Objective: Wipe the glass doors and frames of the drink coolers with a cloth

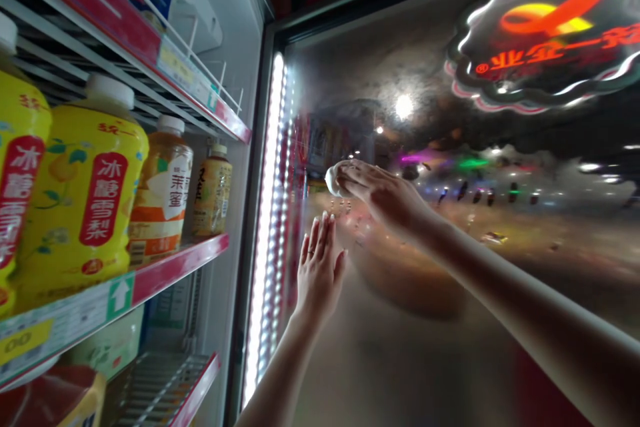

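My right hand (377, 193) presses a crumpled white cloth (333, 180) against a fogged glass door (400, 333). Most of the cloth is hidden under the fingers, and it could be tissue. Just below and to the left, my left hand (320, 263) lies flat on the glass, fingers stretched upward, a thin ring on one finger. Nothing is in it. Water drops and smeared patches show on the pane around both hands.
Left of the door, fridge shelves hold yellow drink bottles (80, 193), an orange-labelled bottle (160, 193) and a smaller bottle (213, 193). A bright LED strip (265, 213) runs down the door's edge. A lit sign (550, 27) glows at upper right.
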Motion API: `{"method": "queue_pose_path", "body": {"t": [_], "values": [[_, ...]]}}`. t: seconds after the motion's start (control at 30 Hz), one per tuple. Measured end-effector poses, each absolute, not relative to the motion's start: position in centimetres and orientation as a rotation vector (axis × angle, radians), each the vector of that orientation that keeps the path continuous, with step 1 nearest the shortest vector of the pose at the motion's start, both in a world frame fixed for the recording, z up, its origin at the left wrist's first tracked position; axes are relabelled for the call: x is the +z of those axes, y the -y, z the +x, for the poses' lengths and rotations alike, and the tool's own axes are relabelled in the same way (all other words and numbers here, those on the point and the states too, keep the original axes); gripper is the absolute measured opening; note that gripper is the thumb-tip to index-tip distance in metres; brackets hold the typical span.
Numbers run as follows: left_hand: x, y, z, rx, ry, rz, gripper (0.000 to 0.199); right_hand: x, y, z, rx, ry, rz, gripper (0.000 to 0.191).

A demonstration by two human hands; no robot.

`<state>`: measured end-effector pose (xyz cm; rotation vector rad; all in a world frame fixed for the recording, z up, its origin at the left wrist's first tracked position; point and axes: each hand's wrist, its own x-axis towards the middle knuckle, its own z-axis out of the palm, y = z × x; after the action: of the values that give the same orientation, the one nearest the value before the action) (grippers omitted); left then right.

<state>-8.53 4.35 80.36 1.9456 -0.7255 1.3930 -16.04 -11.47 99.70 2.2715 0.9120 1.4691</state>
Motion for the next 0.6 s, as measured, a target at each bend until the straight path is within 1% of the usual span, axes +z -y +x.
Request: {"method": "queue_pose_path", "body": {"t": [0.1, 0.17, 0.27, 0.3, 0.37, 0.47, 0.53, 0.6], "values": [[80.4, -4.4, -8.5, 1.415, 0.743, 1.942, 0.082, 99.2, 14.0, -17.3, 1.549, -0.87, 2.242, 0.069], [80.4, -4.4, -8.5, 1.436, 0.75, 1.934, 0.082, 100.2, 15.5, -17.8, 1.647, -0.813, 2.224, 0.068], [80.3, -4.2, -8.5, 1.46, 0.735, 1.911, 0.083, 102.1, 15.9, -17.8, 1.697, -0.781, 2.222, 0.073], [80.3, -4.1, -8.6, 1.46, 0.73, 1.905, 0.083, 102.3, 15.6, -17.7, 1.695, -0.764, 2.236, 0.072], [80.3, -3.9, -8.7, 1.447, 0.709, 1.897, 0.082, 101.9, 14.9, -17.6, 1.636, -0.749, 2.277, 0.07], [80.4, -3.6, -9.2, 1.427, 0.687, 1.881, 0.083, 100.0, 14.9, -18.2, 1.54, -0.769, 2.309, 0.071], [80.8, -3.2, -9.7, 1.46, 0.732, 1.861, 0.083, 99.1, 15.8, -19.0, 1.54, -0.756, 2.296, 0.07], [81.6, -2.5, -10.5, 1.51, 0.809, 1.844, 0.084, 99.4, 16.9, -19.8, 1.596, -0.709, 2.261, 0.068]]}}
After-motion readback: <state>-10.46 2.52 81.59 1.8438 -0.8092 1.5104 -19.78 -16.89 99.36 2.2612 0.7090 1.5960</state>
